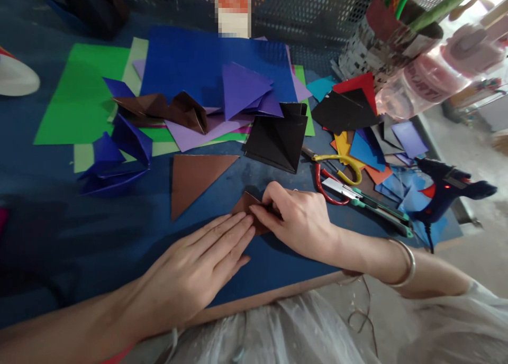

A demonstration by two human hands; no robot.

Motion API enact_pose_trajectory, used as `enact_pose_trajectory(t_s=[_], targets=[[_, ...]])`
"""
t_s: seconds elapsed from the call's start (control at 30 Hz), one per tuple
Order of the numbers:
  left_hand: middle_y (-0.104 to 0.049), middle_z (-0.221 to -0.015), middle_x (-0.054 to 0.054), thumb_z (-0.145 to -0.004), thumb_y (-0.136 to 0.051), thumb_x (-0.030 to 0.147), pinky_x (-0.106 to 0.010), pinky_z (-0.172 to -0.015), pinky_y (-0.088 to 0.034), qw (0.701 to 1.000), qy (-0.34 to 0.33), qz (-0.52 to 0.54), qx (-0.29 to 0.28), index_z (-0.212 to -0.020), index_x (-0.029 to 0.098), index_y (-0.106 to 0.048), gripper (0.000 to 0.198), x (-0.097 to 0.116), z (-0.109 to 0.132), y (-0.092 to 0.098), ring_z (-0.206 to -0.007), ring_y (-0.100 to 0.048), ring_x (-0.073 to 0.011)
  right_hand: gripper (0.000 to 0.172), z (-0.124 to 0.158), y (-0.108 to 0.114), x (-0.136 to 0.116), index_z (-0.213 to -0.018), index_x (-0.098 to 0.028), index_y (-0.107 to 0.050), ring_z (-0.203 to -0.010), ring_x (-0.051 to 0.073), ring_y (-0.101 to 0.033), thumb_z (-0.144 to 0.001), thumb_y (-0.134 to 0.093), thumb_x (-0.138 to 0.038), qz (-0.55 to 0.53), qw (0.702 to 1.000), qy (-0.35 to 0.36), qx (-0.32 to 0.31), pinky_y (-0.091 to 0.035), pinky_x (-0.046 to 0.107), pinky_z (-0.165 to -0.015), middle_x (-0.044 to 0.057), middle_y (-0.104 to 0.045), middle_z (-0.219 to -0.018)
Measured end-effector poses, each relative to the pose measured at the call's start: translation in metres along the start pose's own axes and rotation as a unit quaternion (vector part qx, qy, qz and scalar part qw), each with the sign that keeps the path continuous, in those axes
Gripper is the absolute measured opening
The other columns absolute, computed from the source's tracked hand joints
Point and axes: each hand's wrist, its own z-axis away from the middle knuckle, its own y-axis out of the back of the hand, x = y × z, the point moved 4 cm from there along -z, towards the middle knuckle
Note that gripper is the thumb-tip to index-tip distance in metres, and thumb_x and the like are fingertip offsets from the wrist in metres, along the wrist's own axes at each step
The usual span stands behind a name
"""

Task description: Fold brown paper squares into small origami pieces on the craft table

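A small piece of brown paper (246, 201) lies on the blue table, partly hidden under both hands. My left hand (208, 253) rests flat on it with the fingers stretched out. My right hand (296, 218) is closed, thumb and bent fingers pinching the paper's right part. Just beyond the left fingers lies a flat brown paper triangle (194, 179). A folded black paper piece (278, 142) lies past the right hand.
Scissors (337, 176), a green box cutter (381, 210) and a hot glue gun (448, 187) lie at right. Folded blue paper (119, 163) stands at left; coloured sheets (182, 62) lie behind. A pink bottle (420, 83) stands at the back right.
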Motion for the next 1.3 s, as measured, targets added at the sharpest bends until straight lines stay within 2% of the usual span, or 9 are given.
enact_pose_trajectory(t_s=[0.1,0.2,0.3,0.47,0.6,0.7,0.87,1.07,1.3], targets=[[-0.073,-0.128,-0.019,-0.1,-0.058,0.013,-0.04,-0.1,-0.063,1.0,-0.002,0.002,-0.002,-0.124,0.0,-0.068,0.03,-0.001,0.0,0.0,-0.119,-0.071,-0.0295,0.023,0.002,0.004,0.002,-0.1,-0.022,-0.063,-0.054,0.012,-0.064,-0.095,-0.065,-0.045,-0.025,0.999,-0.02,-0.005,-0.023,0.026,-0.049,-0.007,-0.067,-0.063],[-0.072,-0.128,-0.019,-0.097,-0.061,0.012,-0.039,-0.104,-0.061,1.0,-0.005,0.011,0.002,-0.126,0.0,-0.067,0.031,-0.001,0.001,-0.001,-0.121,-0.07,-0.0292,0.039,0.006,0.009,0.006,-0.121,-0.023,-0.061,-0.054,0.012,-0.063,-0.091,-0.07,-0.046,-0.039,0.998,-0.048,-0.018,-0.028,0.024,-0.051,-0.008,-0.067,-0.065],[-0.072,-0.129,-0.018,-0.097,-0.061,0.011,-0.039,-0.105,-0.06,1.0,-0.001,0.01,0.013,-0.125,0.0,-0.067,0.03,-0.001,0.002,-0.003,-0.122,-0.069,-0.0282,0.049,0.009,0.013,0.011,-0.128,-0.023,-0.058,-0.054,0.011,-0.062,-0.089,-0.074,-0.048,-0.044,0.996,-0.065,-0.031,-0.031,0.024,-0.053,-0.009,-0.067,-0.066],[-0.073,-0.128,-0.019,-0.099,-0.06,0.011,-0.04,-0.1,-0.061,1.0,-0.017,0.002,0.003,-0.125,-0.001,-0.066,0.029,-0.001,-0.001,-0.004,-0.12,-0.07,-0.0289,0.053,0.014,0.013,0.013,-0.133,-0.021,-0.057,-0.057,0.014,-0.062,-0.092,-0.07,-0.052,-0.015,0.999,-0.039,-0.029,-0.033,0.027,-0.056,-0.007,-0.066,-0.066],[-0.072,-0.129,-0.02,-0.099,-0.059,0.011,-0.042,-0.1,-0.06,1.0,-0.01,0.0,0.004,-0.125,-0.002,-0.066,0.03,-0.001,-0.002,-0.002,-0.121,-0.07,-0.0301,0.052,0.017,0.013,0.013,-0.132,-0.017,-0.057,-0.057,0.014,-0.059,-0.097,-0.063,-0.054,-0.009,1.0,0.004,0.009,-0.035,0.028,-0.057,-0.004,-0.067,-0.07],[-0.071,-0.129,-0.022,-0.098,-0.06,0.01,-0.043,-0.099,-0.06,1.0,-0.027,-0.005,-0.007,-0.125,-0.004,-0.065,0.031,0.0,-0.002,-0.001,-0.12,-0.07,-0.0322,0.05,0.019,0.013,0.016,-0.129,-0.014,-0.058,-0.059,0.013,-0.058,-0.097,-0.064,-0.053,-0.063,0.997,0.028,0.016,-0.038,0.027,-0.06,-0.004,-0.066,-0.072],[-0.07,-0.13,-0.022,-0.098,-0.06,0.009,-0.043,-0.102,-0.058,0.999,-0.032,-0.005,-0.013,-0.126,-0.003,-0.064,0.031,-0.001,-0.003,0.002,-0.122,-0.069,-0.0323,0.048,0.023,0.014,0.023,-0.131,-0.013,-0.054,-0.065,0.01,-0.058,-0.093,-0.074,-0.037,-0.18,0.983,0.025,0.001,-0.044,0.024,-0.067,-0.006,-0.065,-0.078],[-0.072,-0.128,-0.021,-0.098,-0.055,0.006,-0.043,-0.097,-0.06,0.997,-0.057,-0.003,-0.044,-0.122,-0.003,-0.066,0.027,-0.005,-0.005,0.002,-0.119,-0.07,-0.0327,0.043,0.025,0.015,0.023,-0.131,-0.012,-0.052,-0.067,0.013,-0.057,-0.1,-0.064,-0.039,-0.154,0.988,0.029,0.004,-0.039,0.029,-0.071,-0.004,-0.065,-0.076],[-0.066,-0.138,-0.022,-0.095,-0.06,0.007,-0.043,-0.106,-0.057,0.995,-0.055,-0.012,-0.086,-0.131,-0.003,-0.062,0.037,-0.005,0.002,-0.003,-0.129,-0.065,-0.0325,0.048,0.026,0.014,0.024,-0.134,-0.009,-0.051,-0.071,0.017,-0.057,-0.103,-0.058,-0.046,-0.133,0.991,0.019,-0.012,-0.034,0.033,-0.074,-0.002,-0.064,-0.076]])
